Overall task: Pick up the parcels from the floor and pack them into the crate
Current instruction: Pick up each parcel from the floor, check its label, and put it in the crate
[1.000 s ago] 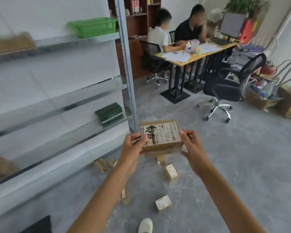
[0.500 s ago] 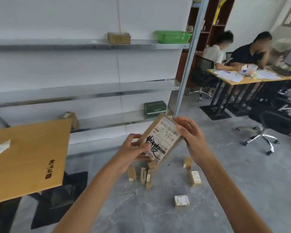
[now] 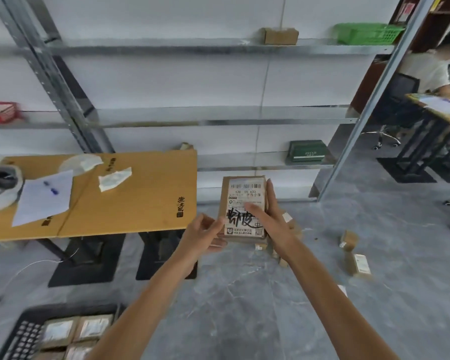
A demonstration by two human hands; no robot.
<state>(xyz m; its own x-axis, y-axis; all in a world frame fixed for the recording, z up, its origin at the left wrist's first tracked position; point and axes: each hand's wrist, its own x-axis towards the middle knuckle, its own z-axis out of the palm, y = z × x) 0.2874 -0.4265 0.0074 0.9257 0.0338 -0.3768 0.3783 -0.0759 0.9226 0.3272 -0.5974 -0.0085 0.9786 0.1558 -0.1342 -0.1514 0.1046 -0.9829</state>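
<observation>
Cardboard parcel (image 3: 244, 207) is held upright over the floor (image 3: 247, 310) w/ both grips: your right grip (image 3: 273, 224) clasps its right edge, left grip (image 3: 205, 236) holds the lower-left corner. Crate (image 3: 24, 336) sits bottom-left.

Bare floor (image 3: 244, 307) lies open toward the crate (image 3: 21, 337); the table (image 3: 140, 198) stands beyond it.
</observation>
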